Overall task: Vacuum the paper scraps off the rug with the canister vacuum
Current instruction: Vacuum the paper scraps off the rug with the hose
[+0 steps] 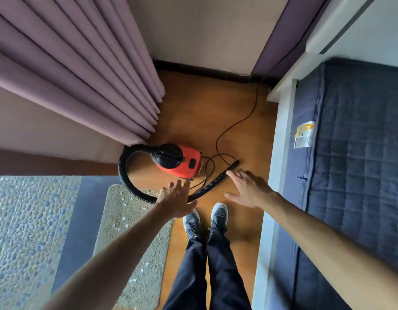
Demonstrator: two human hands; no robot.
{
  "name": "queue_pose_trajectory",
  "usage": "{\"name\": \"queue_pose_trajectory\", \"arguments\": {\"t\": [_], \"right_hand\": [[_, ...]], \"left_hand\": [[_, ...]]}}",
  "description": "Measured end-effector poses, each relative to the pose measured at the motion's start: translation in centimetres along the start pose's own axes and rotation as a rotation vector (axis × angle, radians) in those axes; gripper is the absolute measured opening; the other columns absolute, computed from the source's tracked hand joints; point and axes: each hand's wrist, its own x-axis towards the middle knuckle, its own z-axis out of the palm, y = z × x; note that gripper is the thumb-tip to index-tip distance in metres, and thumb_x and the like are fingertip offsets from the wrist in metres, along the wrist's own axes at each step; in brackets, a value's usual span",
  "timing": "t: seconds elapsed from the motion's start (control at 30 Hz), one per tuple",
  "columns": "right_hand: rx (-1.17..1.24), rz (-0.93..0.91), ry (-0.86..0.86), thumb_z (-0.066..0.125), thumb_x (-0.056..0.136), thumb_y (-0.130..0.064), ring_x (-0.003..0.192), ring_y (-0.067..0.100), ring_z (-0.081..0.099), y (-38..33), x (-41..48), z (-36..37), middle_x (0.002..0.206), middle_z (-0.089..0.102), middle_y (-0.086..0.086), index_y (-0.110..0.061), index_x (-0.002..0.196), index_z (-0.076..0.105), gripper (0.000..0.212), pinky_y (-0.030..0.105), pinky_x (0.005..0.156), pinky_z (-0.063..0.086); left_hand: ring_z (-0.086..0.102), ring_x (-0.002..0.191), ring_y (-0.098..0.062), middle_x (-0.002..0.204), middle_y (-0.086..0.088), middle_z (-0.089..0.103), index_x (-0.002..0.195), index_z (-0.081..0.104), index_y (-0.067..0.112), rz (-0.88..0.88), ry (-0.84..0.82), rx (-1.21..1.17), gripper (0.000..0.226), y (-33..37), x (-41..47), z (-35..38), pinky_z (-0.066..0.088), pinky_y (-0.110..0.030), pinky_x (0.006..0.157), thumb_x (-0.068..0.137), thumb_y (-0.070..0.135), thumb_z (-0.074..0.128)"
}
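A red canister vacuum (182, 161) with a black top stands on the wooden floor ahead of my feet. Its black ribbed hose (124, 175) loops left and back, ending in a nozzle (233, 164) lying on the floor. My right hand (247, 189) hovers over the hose's nozzle end with fingers spread, holding nothing. Stretched forward, my left hand (176, 198) is open above the hose near the vacuum. A beige rug (135, 231) lies at the lower left, with several white paper scraps (124, 203) scattered on it.
Purple curtains (81, 74) hang at the left. A dark blue mattress (359, 164) on a white frame fills the right side. The vacuum's black power cord (238, 124) snakes across the floor to the back wall. Pebbled flooring (26, 220) lies left of the rug.
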Motion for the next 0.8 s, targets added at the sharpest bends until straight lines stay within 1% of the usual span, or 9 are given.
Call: {"name": "queue_pose_trajectory", "arguments": {"t": [0.13,0.23,0.37,0.47,0.57,0.67,0.73,0.8], "right_hand": [[-0.002,0.012,-0.029,0.054,0.091,-0.055,0.114,0.028,0.052,1.7,3.2,4.2,0.134,0.048,0.01,-0.019,0.141,0.029,0.066,0.04,0.083,0.049],[-0.01,0.028,-0.046,0.054,0.091,-0.055,0.109,0.027,0.054,3.4,5.6,7.5,0.13,0.05,0.009,-0.018,0.136,0.032,0.062,0.038,0.079,0.047],[-0.03,0.009,-0.082,0.053,0.091,-0.056,0.107,0.026,0.054,5.7,8.7,12.4,0.124,0.051,0.009,-0.018,0.136,0.031,0.063,0.041,0.081,0.05],[-0.07,-0.013,-0.126,0.052,0.092,-0.054,0.106,0.026,0.053,7.1,10.7,15.9,0.121,0.05,0.009,-0.017,0.133,0.033,0.059,0.041,0.081,0.049],[-0.074,-0.001,-0.16,0.05,0.092,-0.054,0.105,0.026,0.053,8.3,12.8,19.2,0.119,0.05,0.008,-0.017,0.132,0.033,0.057,0.042,0.082,0.05],[-0.038,0.024,-0.171,0.05,0.092,-0.055,0.102,0.027,0.054,9.4,14.9,22.5,0.118,0.052,0.009,-0.017,0.128,0.035,0.055,0.043,0.084,0.051],[0.016,0.065,-0.195,0.051,0.091,-0.056,0.106,0.029,0.055,10.1,16.6,24.9,0.122,0.052,0.01,-0.017,0.131,0.034,0.058,0.044,0.086,0.05],[0.121,0.141,-0.201,0.051,0.091,-0.057,0.111,0.031,0.054,10.7,18.3,27.0,0.127,0.052,0.01,-0.018,0.135,0.033,0.061,0.044,0.088,0.049]], "left_hand": [[0.047,0.126,-0.032,0.137,-0.013,0.044,0.142,0.031,0.015,-0.001,-0.059,-0.027,0.067,0.4,3.4,4.3,0.042,-0.047,0.1,0.094,0.059,0.046],[0.048,0.125,-0.031,0.137,-0.013,0.045,0.144,0.029,0.015,-0.004,-0.074,-0.023,0.068,0.2,6.0,7.2,0.043,-0.046,0.099,0.094,0.06,0.043],[0.049,0.123,-0.031,0.134,-0.013,0.047,0.138,0.034,0.014,-0.028,-0.116,-0.027,0.064,-0.6,9.5,11.7,0.046,-0.045,0.096,0.094,0.059,0.046],[0.047,0.127,-0.033,0.139,-0.013,0.046,0.141,0.033,0.014,-0.027,-0.156,-0.027,0.067,-1.1,12.1,15.5,0.046,-0.045,0.098,0.093,0.058,0.047],[0.043,0.133,-0.034,0.146,-0.015,0.039,0.146,0.029,0.015,-0.02,-0.196,0.019,0.069,-1.5,14.6,19.1,0.043,-0.048,0.102,0.095,0.057,0.046],[0.042,0.133,-0.034,0.146,-0.016,0.039,0.148,0.028,0.015,-0.021,-0.222,0.024,0.068,-2.1,17.3,22.2,0.042,-0.047,0.103,0.096,0.055,0.046],[0.044,0.13,-0.033,0.141,-0.016,0.042,0.147,0.029,0.013,-0.016,-0.231,0.021,0.068,-2.6,19.2,24.2,0.045,-0.046,0.102,0.095,0.054,0.047],[0.046,0.127,-0.033,0.137,-0.016,0.045,0.145,0.029,0.012,-0.009,-0.23,0.028,0.067,-3.2,21.1,25.9,0.047,-0.044,0.098,0.095,0.053,0.047]]}}
